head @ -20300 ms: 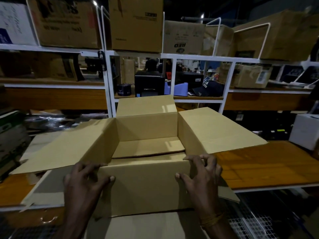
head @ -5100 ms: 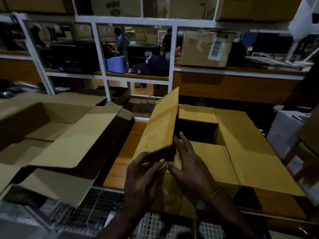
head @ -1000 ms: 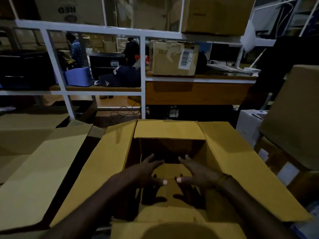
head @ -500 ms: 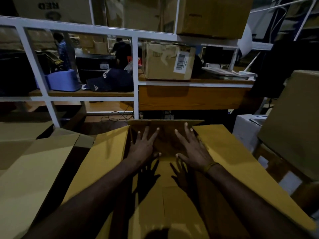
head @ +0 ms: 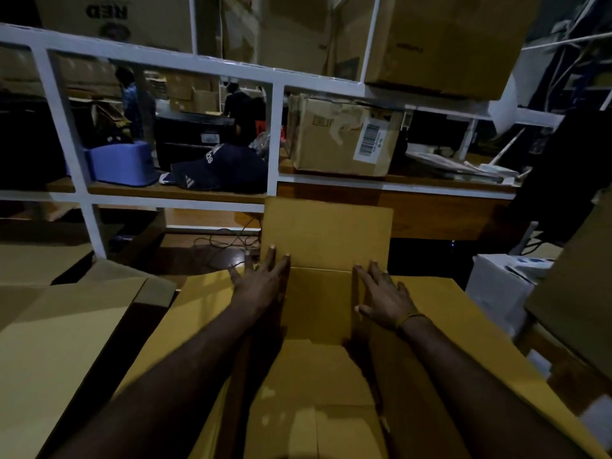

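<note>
Position: cardboard box [head: 318,303] at centre of view, top open, just in front of the person.
Far flap [head: 326,233] upright; left flap [head: 198,309] and right flap [head: 463,342] folded outward. Left hand [head: 261,286] laid on far-left corner, fingers [head: 272,260] straight, slightly apart, tips touching lower edge of far flap, nothing gripped. Right hand [head: 385,299] laid on far-right corner at fold of right flap, fingers straight and spread, nothing gripped; yellow band [head: 409,318] at wrist. Second open box [head: 49,342] just beside, to left. White shelf rack [head: 275,144] behind, carrying dark cap [head: 212,167], blue tub [head: 122,164], labelled carton [head: 331,140]. White box [head: 496,293] to right.
</note>
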{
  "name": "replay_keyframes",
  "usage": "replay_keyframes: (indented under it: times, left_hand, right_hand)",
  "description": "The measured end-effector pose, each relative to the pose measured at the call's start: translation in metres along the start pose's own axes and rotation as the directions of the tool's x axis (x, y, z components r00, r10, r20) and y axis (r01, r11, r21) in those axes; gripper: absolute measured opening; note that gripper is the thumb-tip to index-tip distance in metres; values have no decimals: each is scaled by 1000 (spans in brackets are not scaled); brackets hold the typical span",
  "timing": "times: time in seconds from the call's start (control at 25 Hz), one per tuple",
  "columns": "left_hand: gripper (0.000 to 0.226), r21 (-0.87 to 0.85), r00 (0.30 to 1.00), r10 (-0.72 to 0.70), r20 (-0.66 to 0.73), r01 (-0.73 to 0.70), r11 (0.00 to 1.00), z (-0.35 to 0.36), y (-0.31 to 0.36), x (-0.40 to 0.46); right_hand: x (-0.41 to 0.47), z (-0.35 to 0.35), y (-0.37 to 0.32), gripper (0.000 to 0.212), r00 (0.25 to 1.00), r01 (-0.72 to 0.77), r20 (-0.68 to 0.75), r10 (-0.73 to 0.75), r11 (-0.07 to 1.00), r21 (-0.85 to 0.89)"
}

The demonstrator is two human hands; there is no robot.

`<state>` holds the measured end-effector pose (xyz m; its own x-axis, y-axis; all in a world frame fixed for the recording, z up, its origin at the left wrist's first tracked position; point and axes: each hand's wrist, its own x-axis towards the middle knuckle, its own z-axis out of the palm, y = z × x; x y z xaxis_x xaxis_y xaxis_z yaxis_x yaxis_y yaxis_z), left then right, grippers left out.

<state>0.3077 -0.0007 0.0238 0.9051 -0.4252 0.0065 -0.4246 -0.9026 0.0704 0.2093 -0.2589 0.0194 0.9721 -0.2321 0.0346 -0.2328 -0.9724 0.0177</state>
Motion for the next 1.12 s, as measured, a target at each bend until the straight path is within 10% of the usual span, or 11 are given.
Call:
replay_keyframes:
  times: [0.36, 0.68, 1.12]
  left_hand:
    - [91, -38, 999, -7, 49, 9, 999, 11, -5, 9]
    - [92, -89, 994, 25, 105, -15, 996, 8, -10, 23]
    - [99, -151, 989, -34, 141, 56, 987, 12, -11, -113]
  right_hand:
    - [27, 18, -7, 72, 984, -131, -132, 124, 990, -51]
    - [26, 3, -4, 101, 983, -121, 137, 124, 992, -33]
    - [-161, -8, 15, 103, 980, -112, 160, 117, 993, -40]
